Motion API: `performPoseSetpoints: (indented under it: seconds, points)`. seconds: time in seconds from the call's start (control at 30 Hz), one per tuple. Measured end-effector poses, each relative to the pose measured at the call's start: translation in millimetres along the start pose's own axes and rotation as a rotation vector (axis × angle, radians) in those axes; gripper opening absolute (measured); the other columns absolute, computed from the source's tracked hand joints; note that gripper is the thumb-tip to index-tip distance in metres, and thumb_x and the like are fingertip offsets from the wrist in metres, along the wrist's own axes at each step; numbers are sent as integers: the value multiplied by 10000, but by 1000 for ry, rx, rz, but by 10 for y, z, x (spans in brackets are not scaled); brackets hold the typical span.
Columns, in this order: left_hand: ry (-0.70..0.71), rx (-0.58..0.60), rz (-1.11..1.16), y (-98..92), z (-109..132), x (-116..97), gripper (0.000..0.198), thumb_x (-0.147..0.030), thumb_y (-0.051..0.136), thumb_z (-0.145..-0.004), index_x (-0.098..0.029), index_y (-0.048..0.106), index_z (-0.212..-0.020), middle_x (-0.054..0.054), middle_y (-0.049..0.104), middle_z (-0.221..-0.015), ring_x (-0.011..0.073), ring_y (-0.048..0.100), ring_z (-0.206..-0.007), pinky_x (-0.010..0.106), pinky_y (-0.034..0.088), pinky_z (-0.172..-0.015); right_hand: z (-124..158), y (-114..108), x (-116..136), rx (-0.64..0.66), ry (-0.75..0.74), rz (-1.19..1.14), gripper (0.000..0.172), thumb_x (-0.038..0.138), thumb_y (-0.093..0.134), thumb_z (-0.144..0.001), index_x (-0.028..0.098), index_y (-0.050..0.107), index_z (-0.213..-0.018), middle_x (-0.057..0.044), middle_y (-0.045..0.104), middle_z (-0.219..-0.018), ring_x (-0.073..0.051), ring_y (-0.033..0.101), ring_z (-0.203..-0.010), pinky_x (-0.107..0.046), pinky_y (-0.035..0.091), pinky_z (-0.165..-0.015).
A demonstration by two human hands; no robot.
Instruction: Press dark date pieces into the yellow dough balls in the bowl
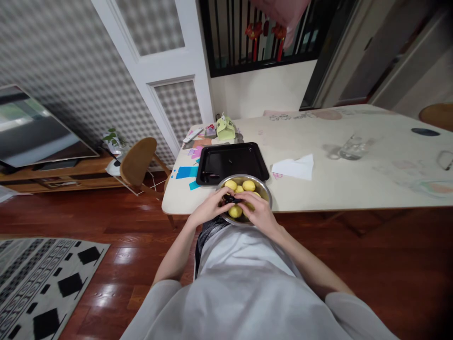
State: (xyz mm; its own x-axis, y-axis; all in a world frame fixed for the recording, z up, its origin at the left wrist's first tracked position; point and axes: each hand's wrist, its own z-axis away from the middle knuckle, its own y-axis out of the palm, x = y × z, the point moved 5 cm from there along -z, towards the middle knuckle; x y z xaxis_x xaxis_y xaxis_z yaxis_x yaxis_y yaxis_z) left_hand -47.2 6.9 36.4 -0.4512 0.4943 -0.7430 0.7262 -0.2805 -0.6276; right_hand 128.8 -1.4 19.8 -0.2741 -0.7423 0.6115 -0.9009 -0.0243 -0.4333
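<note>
A round metal bowl [269, 196] with several yellow lemons [248, 185] in it stands at the table's near edge, against my body. Above the lemons, my left hand [213, 205] and my right hand [260, 212] meet around a small black object [231, 199]. Fingers of both hands are closed on it from either side and partly cover it, so its kind is unclear. Just behind the bowl lies a black rectangular tray [235, 158]. A small dark item [209, 175] rests in the tray's near left corner.
The long white table [300, 193] carries a white paper sheet [293, 167], a glass [354, 147], a green tissue box [225, 128] and a white remote [193, 135]. A wooden chair [138, 160] stands by its left end. Further left is a television [38, 132] on a wooden cabinet.
</note>
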Motion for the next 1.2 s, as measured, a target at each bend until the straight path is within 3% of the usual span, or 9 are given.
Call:
performPoseSetpoints:
  seconds: [0.13,0.23,0.4,0.47,0.63,0.87,0.97,1.07,1.2]
  points:
    - [27,-38,-21,-22,-33,-3,248,-392,615,-1020,-211,616,-1189,94,692,-1215,211,669,-963,314,576,-817,-9,-20,-6,-9,19,3,279,173,589,-1013,255,718,-1246,-96,774,-1236,-260,734,-1187,-495,590,-1094]
    - [35,-93,-32,-168,-62,85,233,-380,618,-1014,-207,619,-1169,92,691,-1198,206,666,-983,299,571,-817,-16,-66,0,-21,4,5,309,177,557,-1030,255,705,-1291,-102,752,-1304,-255,711,-1243,-485,572,-1121]
    - [-21,-405,-146,-588,-152,527,192,-351,603,-1004,-210,585,-1132,88,671,-1164,212,654,-1046,302,552,-839,-3,-139,-24,-72,-11,26,242,201,546,-1041,244,735,-1187,-99,776,-1200,-250,733,-1166,-462,599,-1065]
    - [-72,-498,-205,-656,-205,742,161,-311,587,-996,-211,568,-1121,90,663,-1156,211,648,-1031,314,548,-840,5,-147,-40,-78,4,36,226,218,548,-1041,245,742,-1153,-98,778,-1165,-255,737,-1136,-471,605,-1044]
    - [-153,-481,-349,-546,-323,1066,82,-213,575,-971,-209,571,-1053,92,668,-1117,229,643,-1035,354,537,-886,26,-195,-52,-81,10,50,225,228,544,-1035,246,751,-1122,-100,778,-1135,-269,733,-1109,-493,611,-1013]
    - [-227,-456,-579,-568,-283,1055,30,-235,593,-989,-229,621,-998,104,720,-1122,311,606,-1152,481,446,-1010,70,-301,-132,-80,6,74,201,207,564,-1024,245,756,-1068,-90,778,-1087,-266,727,-1064,-501,607,-985]
    - [-233,-434,-569,-569,-283,1040,59,-234,580,-996,-223,638,-989,114,724,-1149,317,596,-1191,481,436,-1019,1,-241,-98,9,-39,87,181,205,592,-1014,243,762,-1063,-89,776,-1084,-274,710,-1109,-521,584,-1027]
    - [-235,-428,-558,-544,-288,1034,102,-230,552,-1011,-220,649,-1042,121,718,-1197,315,595,-1220,483,431,-1043,-109,-92,-28,185,-83,128,171,209,664,-974,244,769,-1104,-109,749,-1226,-306,654,-1250,-564,536,-1098]
    - [-199,-454,-529,-486,-273,1035,213,-253,506,-1045,-224,633,-1214,135,671,-1355,296,565,-1336,481,407,-1123,-221,158,27,419,-119,217,335,174,787,-872,226,757,-1202,-148,651,-1444,-352,538,-1423,-612,451,-1176]
